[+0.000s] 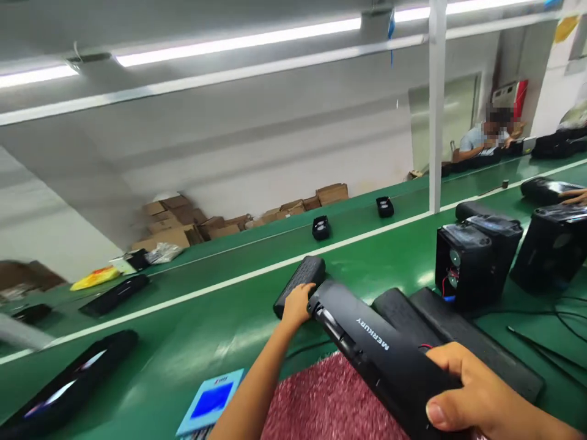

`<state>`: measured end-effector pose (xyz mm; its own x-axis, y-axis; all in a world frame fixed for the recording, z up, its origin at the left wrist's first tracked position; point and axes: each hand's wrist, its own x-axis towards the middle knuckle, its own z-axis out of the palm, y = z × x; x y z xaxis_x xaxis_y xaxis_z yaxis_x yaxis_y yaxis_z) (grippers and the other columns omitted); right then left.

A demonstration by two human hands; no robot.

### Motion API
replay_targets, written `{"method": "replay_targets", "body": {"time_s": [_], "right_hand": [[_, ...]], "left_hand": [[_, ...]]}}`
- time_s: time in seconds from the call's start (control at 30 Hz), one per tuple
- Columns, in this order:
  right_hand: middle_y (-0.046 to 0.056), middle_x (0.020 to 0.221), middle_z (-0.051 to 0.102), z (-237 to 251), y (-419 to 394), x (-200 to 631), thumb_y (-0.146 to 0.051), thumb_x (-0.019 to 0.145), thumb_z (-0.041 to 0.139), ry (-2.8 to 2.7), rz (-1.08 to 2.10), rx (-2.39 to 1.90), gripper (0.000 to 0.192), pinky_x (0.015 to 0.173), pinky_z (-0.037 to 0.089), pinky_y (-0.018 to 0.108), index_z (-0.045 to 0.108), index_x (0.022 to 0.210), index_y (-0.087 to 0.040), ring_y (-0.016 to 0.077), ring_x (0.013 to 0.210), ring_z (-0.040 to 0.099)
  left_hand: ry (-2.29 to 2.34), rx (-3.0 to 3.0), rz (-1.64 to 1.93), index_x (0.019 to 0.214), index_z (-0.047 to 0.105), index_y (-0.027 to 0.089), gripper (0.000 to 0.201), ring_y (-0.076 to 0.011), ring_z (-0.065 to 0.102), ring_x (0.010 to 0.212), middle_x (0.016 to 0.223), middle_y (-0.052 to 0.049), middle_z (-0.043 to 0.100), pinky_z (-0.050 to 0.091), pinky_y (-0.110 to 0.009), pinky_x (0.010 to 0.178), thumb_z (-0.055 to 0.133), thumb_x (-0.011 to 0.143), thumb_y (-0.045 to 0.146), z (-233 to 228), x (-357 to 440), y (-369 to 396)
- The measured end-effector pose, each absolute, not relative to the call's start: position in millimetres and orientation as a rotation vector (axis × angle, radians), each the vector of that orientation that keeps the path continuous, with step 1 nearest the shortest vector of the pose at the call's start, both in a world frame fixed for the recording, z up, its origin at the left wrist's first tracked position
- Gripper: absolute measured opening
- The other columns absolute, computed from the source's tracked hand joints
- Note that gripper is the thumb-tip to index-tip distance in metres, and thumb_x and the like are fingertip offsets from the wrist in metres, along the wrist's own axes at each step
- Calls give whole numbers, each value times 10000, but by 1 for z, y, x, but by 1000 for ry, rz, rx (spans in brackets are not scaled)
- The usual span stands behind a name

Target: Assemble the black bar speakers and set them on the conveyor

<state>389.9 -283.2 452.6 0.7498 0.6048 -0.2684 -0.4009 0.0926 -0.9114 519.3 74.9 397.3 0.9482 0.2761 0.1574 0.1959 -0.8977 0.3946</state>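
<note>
My right hand (472,388) grips the near end of a long black speaker housing (353,327) with MERKURY lettering, thumb on the near side and fingers over the top. The housing is tilted above a red fluffy mat (316,397), and a bit of red wire shows by my fingers. Reaching past the far end of the housing, my left hand (298,304) has its fingers curled over the side of a black casing with a textured face (302,278), which rests on the green bench. Part of its fingers is hidden. Two more long black casings (431,318) lie right of the housing.
Open black speaker boxes (463,263) with wires stand at right, near another person's hand (576,195). Black cables (550,354) lie there too. A blue box (213,400) and a long black casing (73,379) are at left. A white post (436,110) rises from the bench.
</note>
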Motion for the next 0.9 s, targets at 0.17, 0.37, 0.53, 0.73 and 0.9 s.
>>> {"method": "replay_targets", "body": {"time_s": [0.17, 0.37, 0.53, 0.73, 0.9], "right_hand": [[-35, 597, 404, 415, -253, 364, -577, 504, 721, -411, 914, -1350, 501, 512, 303, 211, 475, 658, -169, 94, 563, 376], [-25, 608, 424, 345, -197, 303, -417, 715, 559, -896, 840, -1644, 257, 474, 283, 209, 455, 661, -188, 114, 568, 407], [55, 780, 634, 335, -182, 267, -255, 723, 605, -1243, 830, -1688, 161, 544, 416, 226, 607, 857, -167, 161, 659, 555], [136, 1079, 625, 382, -200, 324, -424, 781, 627, -1985, 86, -1638, 441, 898, 414, 405, 594, 1114, -135, 251, 1001, 550], [63, 873, 659, 356, -175, 353, -682, 759, 559, -2246, -271, -1804, 518, 905, 349, 477, 641, 873, -184, 253, 920, 547]], "left_hand": [[426, 2384, 331, 1169, 542, 143, 463, -237, 616, 1025, 1137, -121, 639, 483, -415, 891, 310, 889, 430, 405, 420, 57], [375, 2223, 147, 1367, 371, 173, 735, -294, 225, 1399, 1495, -137, 303, 200, -471, 1139, 533, 741, 522, 370, 294, -6], [266, 1960, -134, 1449, 174, 165, 913, -307, 283, 1372, 1521, -135, 250, 341, -446, 1069, 600, 677, 402, 369, 270, 3], [317, 1890, 14, 1307, 456, 150, 776, -275, 489, 1216, 1335, -97, 533, 363, -432, 1052, 478, 534, 84, 364, 273, 38], [247, 1795, 138, 1256, 526, 158, 769, -266, 497, 1208, 1291, -70, 578, 307, -440, 1092, 446, 492, 108, 344, 270, 34]]}}
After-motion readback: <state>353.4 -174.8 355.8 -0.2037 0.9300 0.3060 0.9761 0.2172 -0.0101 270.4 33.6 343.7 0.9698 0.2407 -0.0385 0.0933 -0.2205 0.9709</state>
